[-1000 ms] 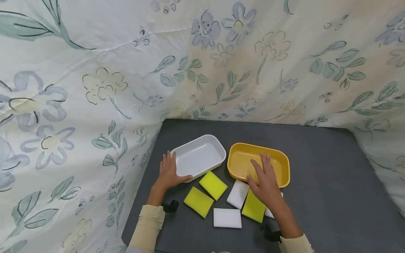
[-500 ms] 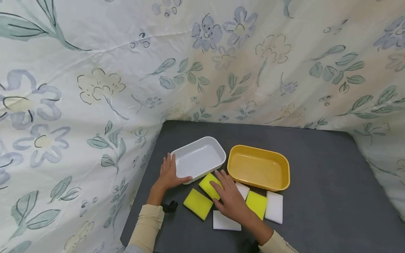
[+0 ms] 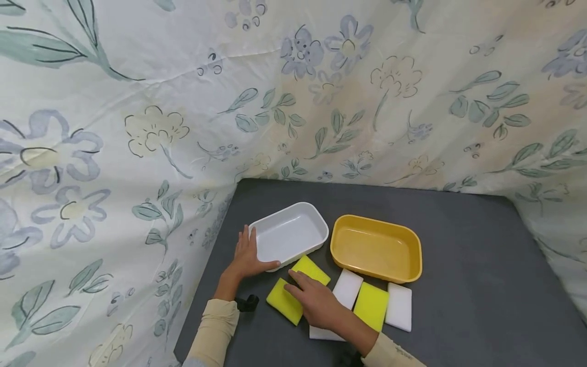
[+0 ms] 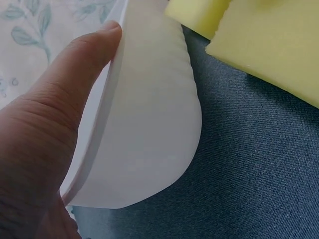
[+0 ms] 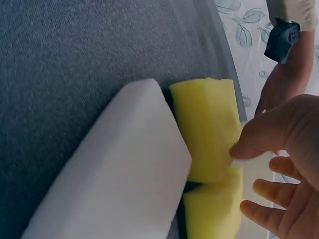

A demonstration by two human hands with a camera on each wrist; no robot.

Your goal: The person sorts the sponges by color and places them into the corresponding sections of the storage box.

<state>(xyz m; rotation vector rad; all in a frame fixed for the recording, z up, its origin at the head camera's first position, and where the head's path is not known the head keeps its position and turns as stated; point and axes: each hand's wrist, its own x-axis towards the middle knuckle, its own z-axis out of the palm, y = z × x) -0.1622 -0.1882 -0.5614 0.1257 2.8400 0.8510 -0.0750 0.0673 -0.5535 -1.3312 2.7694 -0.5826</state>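
Observation:
My left hand (image 3: 247, 260) rests at the left end of the white tray (image 3: 293, 234), fingers straight along its side. In the left wrist view the thumb (image 4: 75, 64) lies along the rim. My right hand (image 3: 318, 306), its fingers spread, hovers low over the sponges with nothing in its grasp. Nearest it are two yellow sponges, one at the left (image 3: 281, 298) partly behind the fingertips and one closer to the tray (image 3: 313, 268). A white sponge (image 3: 323, 334) is partly hidden under the hand. In the right wrist view the thumb overlaps the edge of a yellow sponge (image 5: 207, 129).
A yellow tray (image 3: 376, 247) stands right of the white one. Below it on the dark table (image 3: 477, 285) lie a white sponge (image 3: 348, 288), a yellow sponge (image 3: 372, 306) and another white sponge (image 3: 399, 308). Flowered cloth (image 3: 293, 102) hangs behind and at the sides.
My right hand has moved left and toward me, from over the yellow tray to the left yellow sponges. The left hand stays at the white tray.

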